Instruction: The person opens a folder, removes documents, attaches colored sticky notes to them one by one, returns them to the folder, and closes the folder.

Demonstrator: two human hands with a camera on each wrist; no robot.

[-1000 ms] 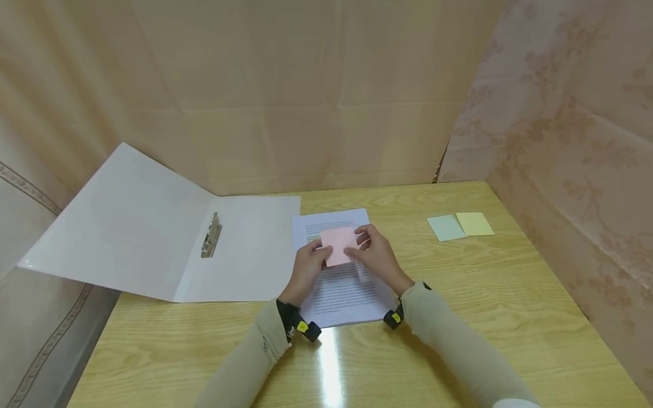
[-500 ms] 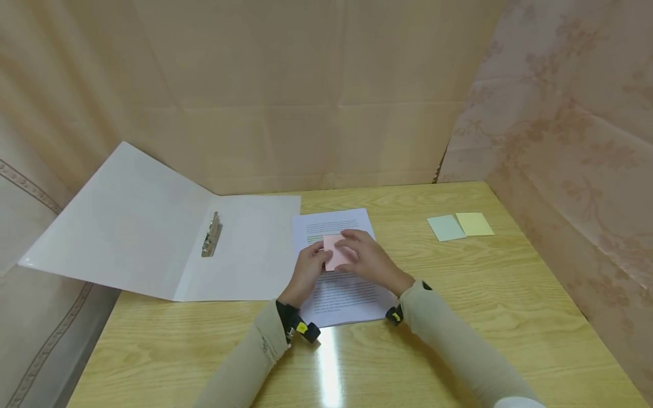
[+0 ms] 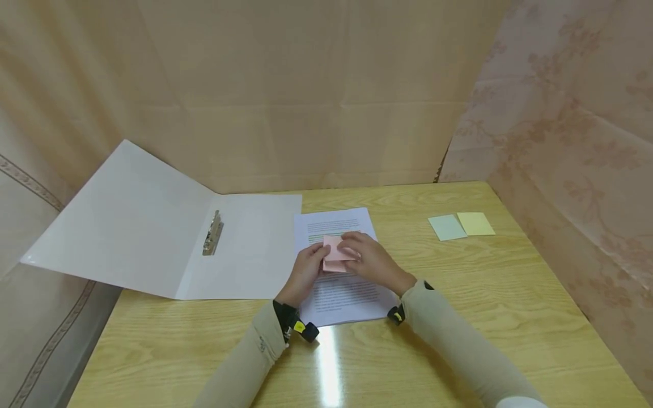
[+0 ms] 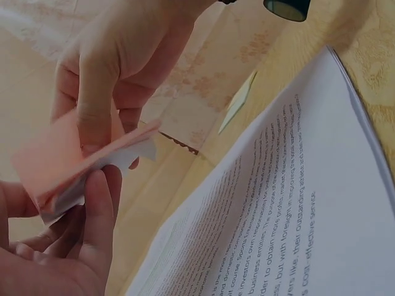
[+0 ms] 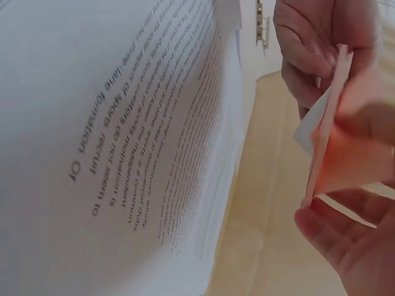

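Observation:
In the head view, a pink sticky note pad (image 3: 334, 266) is held by both hands above a stack of printed paper (image 3: 347, 303). My left hand (image 3: 306, 269) pinches its left side, thumb on top. My right hand (image 3: 376, 262) bends over the right side; in the left wrist view its thumb lies on the pink sheet (image 4: 52, 151). The right wrist view shows the top pink sheet (image 5: 364, 160) bowed away from the thicker pad edge (image 5: 330, 117). A pale flap shows on the pad's underside.
An open white binder (image 3: 255, 243) with a metal clip (image 3: 212, 233) lies to the left, its cover tilted up. Pale green (image 3: 448, 227) and yellow (image 3: 476, 224) sticky notes lie on the wooden table (image 3: 459, 300) at the right. Curtains hang behind.
My right hand has shifted from the pad's right edge leftward over its face, fingers now covering it. The pink top sheet is lifting at its lower edge. The left hand keeps its grip.

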